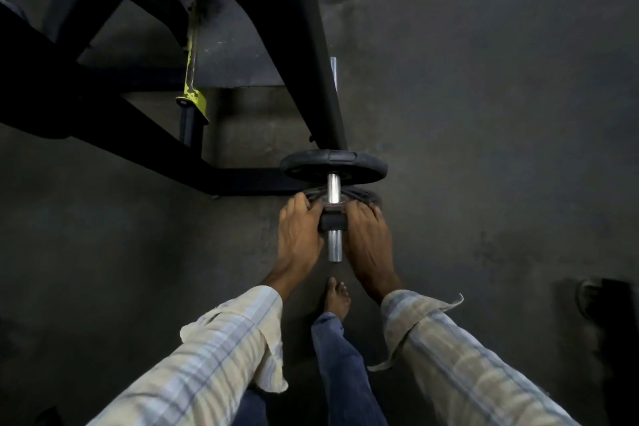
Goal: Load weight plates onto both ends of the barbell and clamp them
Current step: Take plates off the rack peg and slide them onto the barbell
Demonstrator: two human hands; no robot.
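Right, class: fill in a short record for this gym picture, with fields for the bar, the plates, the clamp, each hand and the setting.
bar: barbell sleeve, steel, pointing toward the person
plates: one weight plate already on; a second plate being slid along
clamp: black collar on the sleeve, behind the second plate
left hand: fingers curled on the second plate's rim
right hand: the same, on the other side
setting: dark gym floor, black rack frame

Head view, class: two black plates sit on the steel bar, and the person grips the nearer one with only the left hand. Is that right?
Not quite. The head view shows both hands on the nearer plate: the left hand and the right hand hold it from either side of the steel bar. The farther plate is already on.
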